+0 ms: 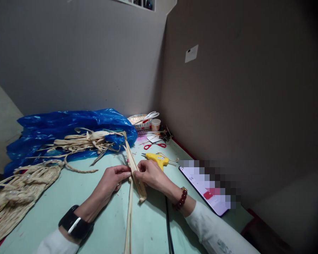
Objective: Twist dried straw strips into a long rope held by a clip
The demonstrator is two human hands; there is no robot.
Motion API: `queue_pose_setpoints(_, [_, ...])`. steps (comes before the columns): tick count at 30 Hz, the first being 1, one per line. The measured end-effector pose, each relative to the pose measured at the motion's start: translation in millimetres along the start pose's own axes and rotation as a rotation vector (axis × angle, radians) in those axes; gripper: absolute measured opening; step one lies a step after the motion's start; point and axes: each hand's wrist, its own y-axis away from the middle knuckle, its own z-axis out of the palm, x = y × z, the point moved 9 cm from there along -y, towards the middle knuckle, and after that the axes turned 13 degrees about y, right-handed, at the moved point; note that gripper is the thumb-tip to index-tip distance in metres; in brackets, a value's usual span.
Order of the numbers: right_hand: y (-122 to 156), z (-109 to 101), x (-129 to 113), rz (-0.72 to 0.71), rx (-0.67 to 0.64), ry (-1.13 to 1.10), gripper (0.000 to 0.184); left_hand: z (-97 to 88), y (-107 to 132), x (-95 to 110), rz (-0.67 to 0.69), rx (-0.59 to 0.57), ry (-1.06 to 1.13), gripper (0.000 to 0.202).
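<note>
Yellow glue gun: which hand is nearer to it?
Right hand, just this side of the glue gun, partly hiding it; left hand, farther away to its left.

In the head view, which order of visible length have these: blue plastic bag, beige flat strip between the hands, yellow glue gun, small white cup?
Largest to smallest:
Blue plastic bag
Beige flat strip
Yellow glue gun, partly behind the right hand
Small white cup

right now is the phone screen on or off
On: the phone is lit pale, with digits and a red patch showing; part of it is pixelated.
</note>
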Motion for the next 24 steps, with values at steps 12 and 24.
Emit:
queue_pose_setpoints(12, [4, 9, 0, 0.007, 0.081, 0.125, 0.013, 2.9, 0, 3, 0.006, -0.018, -0.048, 0.037])
queue_pose_setpoints(24, [0, 15, 3, -0.001, 0.0, 0.076, 0.012, 1.3, 0, 2, 0.012, 0.006, -0.059, 0.031])
